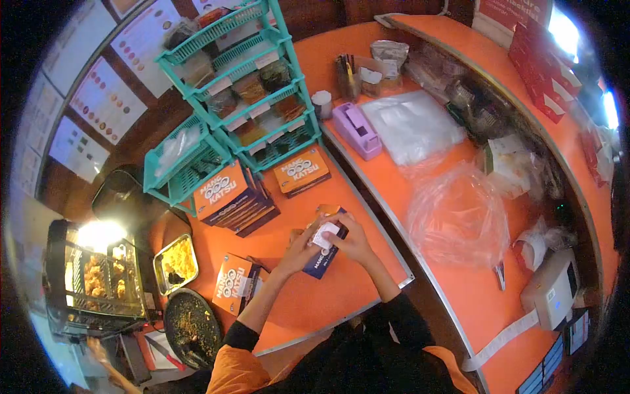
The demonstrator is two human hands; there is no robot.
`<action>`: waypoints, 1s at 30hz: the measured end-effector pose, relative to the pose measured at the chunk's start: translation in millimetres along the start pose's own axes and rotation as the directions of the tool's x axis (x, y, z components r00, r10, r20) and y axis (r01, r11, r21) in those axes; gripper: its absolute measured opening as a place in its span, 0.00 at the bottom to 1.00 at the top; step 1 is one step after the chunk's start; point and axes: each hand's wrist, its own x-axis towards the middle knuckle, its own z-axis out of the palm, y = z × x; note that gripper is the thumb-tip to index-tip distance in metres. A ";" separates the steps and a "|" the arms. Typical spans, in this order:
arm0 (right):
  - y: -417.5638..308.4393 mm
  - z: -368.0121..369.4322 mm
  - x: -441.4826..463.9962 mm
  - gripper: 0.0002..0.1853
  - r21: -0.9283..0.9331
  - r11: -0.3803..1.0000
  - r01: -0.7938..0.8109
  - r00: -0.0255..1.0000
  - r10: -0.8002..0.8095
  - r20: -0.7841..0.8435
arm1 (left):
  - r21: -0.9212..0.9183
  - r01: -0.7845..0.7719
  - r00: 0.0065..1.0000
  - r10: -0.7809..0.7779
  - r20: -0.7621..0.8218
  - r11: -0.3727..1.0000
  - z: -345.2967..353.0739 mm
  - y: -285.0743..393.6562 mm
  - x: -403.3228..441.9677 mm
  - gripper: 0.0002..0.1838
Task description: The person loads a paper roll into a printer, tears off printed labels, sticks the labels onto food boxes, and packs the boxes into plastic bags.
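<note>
In the head view a dark blue and orange food box [321, 262] is between my two hands over the orange counter. My left hand [298, 255] grips the box along its left side, fingers partly hidden behind it. A small white paper slip [324, 234] lies against the top part of the box. My right hand [353, 241] is closed around the box's upper right, with its thumb on the slip. Close to my left forearm stands another printed box [233, 284] with a pale slip on its front.
Stacked boxes [226, 197] and a teal basket rack [252, 92] stand behind my hands. A lit food warmer [102, 276], a metal tray [176, 262] and a black pan [190, 328] are left. Rightward are a purple tape dispenser [357, 130], plastic bags [459, 213] and a label printer [554, 289].
</note>
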 end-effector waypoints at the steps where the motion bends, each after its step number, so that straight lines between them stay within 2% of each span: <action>1: -6.9 2.6 3.1 0.17 0.003 1.000 0.003 1.000 -0.003 0.006 | 0.002 0.002 1.000 -0.002 -0.007 1.000 -5.0 11.1 -6.3 0.39; 3: -20.1 5.1 9.2 0.17 -0.155 0.970 0.186 0.982 -0.186 0.018 | -0.028 0.112 0.993 -0.111 0.030 0.993 -20.3 60.1 -18.9 0.40; 4: -29.5 5.6 10.4 0.17 -0.153 0.970 0.189 0.982 -0.188 0.021 | -0.028 0.112 0.993 -0.111 0.026 0.993 -26.6 75.2 -22.4 0.40; 6: -50.6 4.0 13.3 0.23 -0.300 0.902 0.310 0.948 -0.316 0.029 | -0.317 0.183 0.965 -0.108 0.237 0.931 -36.1 100.2 -27.8 0.43; 7: -60.6 5.0 14.5 0.23 -0.301 0.900 0.316 0.946 -0.322 0.030 | -0.316 0.176 0.967 -0.103 0.233 0.932 -38.5 110.6 -32.9 0.43; 8: -69.9 7.3 14.5 0.26 -0.424 0.876 0.230 0.931 -0.325 -0.167 | -0.345 0.109 0.976 -0.034 0.215 0.932 -39.5 119.8 -38.4 0.43; 9: -75.2 9.3 13.0 0.30 -0.522 0.845 0.117 0.871 -0.340 -0.355 | -0.373 0.042 0.980 0.034 0.197 0.927 -39.8 124.0 -42.8 0.44; 10: -67.0 10.7 9.9 0.39 -0.503 0.864 0.029 0.896 -0.245 -0.371 | -0.372 0.041 0.979 0.037 0.200 0.927 -39.6 123.9 -46.6 0.44; 11: -62.5 12.8 5.1 0.39 -0.505 0.863 0.027 0.893 -0.248 -0.375 | -0.436 0.100 0.981 -0.016 0.193 0.894 -38.8 123.8 -49.4 0.44; 12: -58.7 14.8 -0.7 0.43 -0.413 0.909 0.061 0.926 -0.206 -0.316 | -0.494 0.153 0.979 -0.064 0.192 0.856 -38.8 124.7 -50.3 0.45; 13: -65.9 16.2 -4.7 0.48 -0.315 0.945 0.086 0.951 -0.172 -0.256 | -0.487 0.148 0.978 -0.054 0.202 0.861 -41.4 128.3 -52.1 0.45; 14: -76.5 18.8 -12.8 0.52 -0.420 0.899 0.126 0.943 -0.240 -0.231 | -0.456 0.186 0.970 -0.089 0.225 0.870 -44.7 131.6 -54.9 0.45; 16: -79.2 26.9 -20.4 0.49 -0.436 0.899 0.046 0.928 -0.200 -0.315 | -0.427 0.233 0.954 -0.121 0.273 0.874 -41.1 137.3 -60.3 0.46; 18: -75.8 34.8 -24.8 0.45 -0.465 0.883 -0.065 0.871 -0.177 -0.458 | -0.352 -0.144 0.972 0.200 0.127 0.925 -28.0 139.4 -65.0 0.46; 19: -76.8 31.1 -21.9 0.45 -0.476 0.873 -0.105 0.855 -0.165 -0.492 | -0.364 -0.133 0.962 0.208 0.174 0.922 -23.3 128.8 -66.9 0.46; 21: -78.0 16.9 -20.1 0.40 -0.105 0.988 -0.115 0.810 0.032 -0.585 | 0.071 -0.226 0.974 0.224 0.043 0.971 -24.0 96.8 -68.5 0.47; 22: -67.5 15.1 -24.5 0.40 -0.124 0.980 -0.154 0.765 0.039 -0.642 | 0.124 -0.277 0.960 0.270 0.068 0.953 -25.0 101.6 -69.8 0.48; 24: -38.0 -5.8 -42.7 0.33 -0.137 0.974 -0.181 0.638 0.010 -0.770 | 0.222 -0.393 0.919 0.374 0.123 0.892 -19.8 94.9 -60.5 0.48; 25: -50.5 -16.5 -66.0 0.27 -0.161 0.975 -0.150 0.591 -0.042 -0.806 | 0.344 -0.444 0.895 0.429 0.122 0.828 -15.5 80.5 -53.9 0.46; 26: -65.0 -36.6 -98.1 0.26 -0.279 0.941 -0.190 0.528 -0.141 -0.838 | 0.462 -0.479 0.868 0.482 0.120 0.747 -10.9 66.3 -48.1 0.45; 27: -77.2 -56.7 -133.3 0.25 -0.381 0.894 -0.236 0.478 -0.234 -0.846 | 0.634 -0.475 0.836 0.537 0.111 0.610 -12.5 49.7 -44.0 0.44; 28: -63.2 -89.6 -182.1 0.26 -0.535 0.733 -0.421 0.375 -0.396 -0.838 | 0.716 -0.410 0.850 0.521 0.076 0.565 -12.3 17.1 -35.8 0.42; 29: -76.9 -121.0 -221.6 0.26 -0.445 0.707 -0.550 0.155 -0.437 -0.886 | 0.675 -0.361 0.885 0.464 0.030 0.644 -10.5 -9.2 -28.4 0.41; 30: -73.5 -165.4 -273.6 0.28 -0.356 0.550 -0.756 -0.009 -0.553 -0.833 | 0.629 -0.305 0.914 0.405 -0.017 0.715 -9.0 -35.0 -21.5 0.39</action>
